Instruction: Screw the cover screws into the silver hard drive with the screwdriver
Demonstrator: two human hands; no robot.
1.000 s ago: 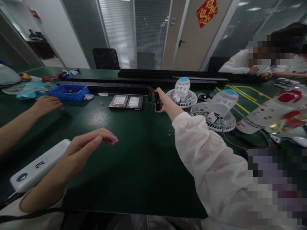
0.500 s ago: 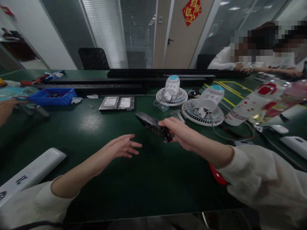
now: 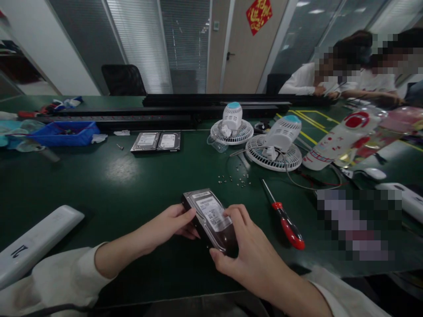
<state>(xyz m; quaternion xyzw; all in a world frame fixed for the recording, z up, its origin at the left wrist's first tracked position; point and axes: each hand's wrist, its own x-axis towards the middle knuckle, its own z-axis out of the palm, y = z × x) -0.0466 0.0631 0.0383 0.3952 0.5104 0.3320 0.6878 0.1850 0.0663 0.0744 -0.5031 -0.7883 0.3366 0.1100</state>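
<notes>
Between both hands, just over the near part of the green table, is a hard drive (image 3: 211,215) with its white label facing up, slightly tilted. My left hand (image 3: 178,222) grips its left edge, thumb on top and fingers partly hidden beneath. At the right and near edges my right hand (image 3: 243,246) holds it, a fingertip on the label. To the right lies a screwdriver (image 3: 287,222) with a red and black handle. Several small screws (image 3: 243,179) are scattered beyond the drive. Two more hard drives (image 3: 156,141) lie side by side farther back.
Two white fans (image 3: 274,152) lie face down at the back right, near a white bottle (image 3: 330,152). A blue tray (image 3: 68,134) sits at the back left, a white device marked 21 (image 3: 39,244) at the near left. Other people sit at the far right.
My right hand has brought the hard drive nearer and turned its label up. My left hand, earlier open and apart, now grips it. The screws and screwdriver have come into sight.
</notes>
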